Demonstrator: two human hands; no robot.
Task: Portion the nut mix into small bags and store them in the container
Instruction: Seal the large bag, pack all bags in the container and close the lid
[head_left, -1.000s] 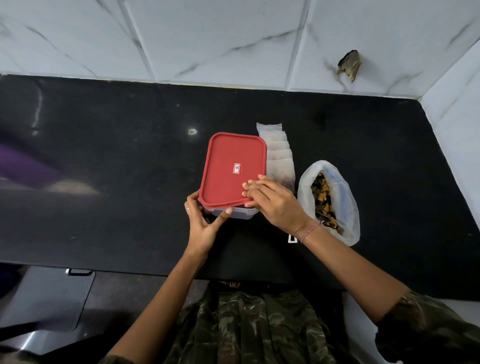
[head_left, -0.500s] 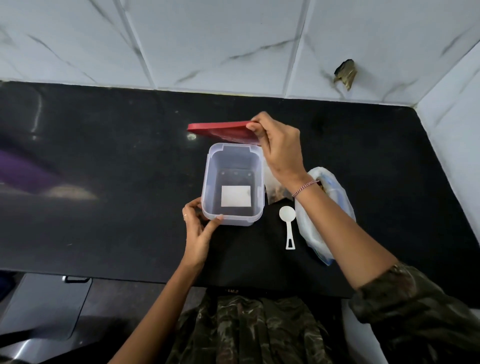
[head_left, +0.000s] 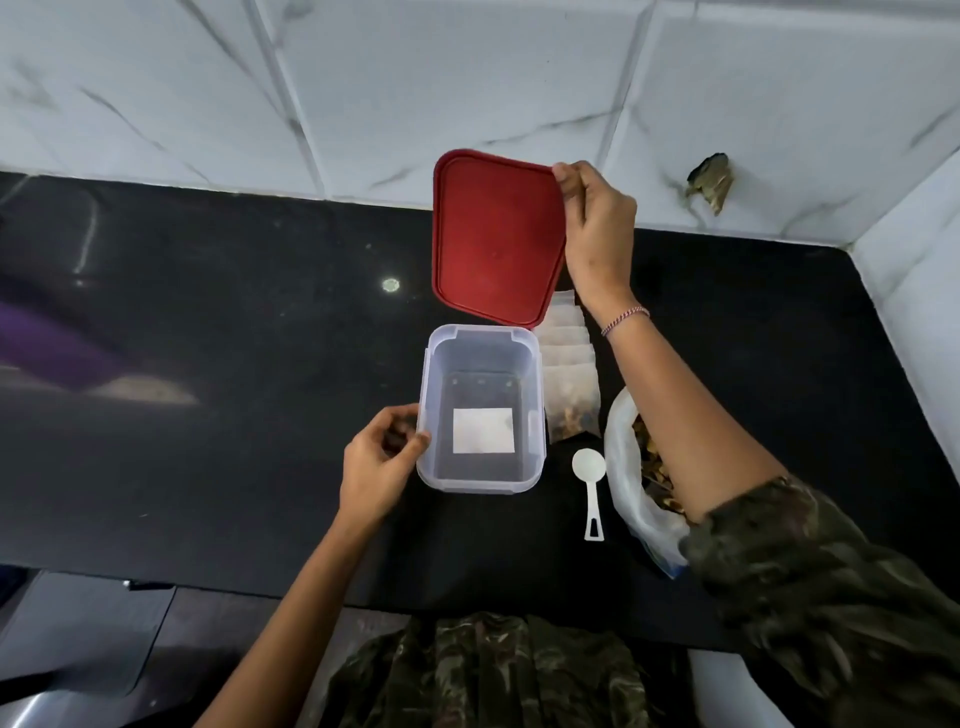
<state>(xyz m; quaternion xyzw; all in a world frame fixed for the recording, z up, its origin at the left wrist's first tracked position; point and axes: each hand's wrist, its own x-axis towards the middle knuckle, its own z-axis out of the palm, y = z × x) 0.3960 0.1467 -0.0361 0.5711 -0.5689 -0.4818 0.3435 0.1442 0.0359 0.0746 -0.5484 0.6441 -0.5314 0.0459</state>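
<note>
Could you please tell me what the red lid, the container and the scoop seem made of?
Red lid: probably opaque plastic, moulded raised rim. Container: clear frosted plastic; the dark counter shows through. Scoop: white plastic, seemingly; thin slotted handle.

The container (head_left: 432, 374) stands on the surface (head_left: 234, 415), and the left hand (head_left: 376, 462) holds its left wall. Behind and above it, the right hand (head_left: 597, 234) holds the lid (head_left: 496, 239). To the container's right lie the small bags (head_left: 569, 384), then the scoop (head_left: 589, 473) in front of them, and the nut mix bag (head_left: 623, 467) rightmost.
</note>
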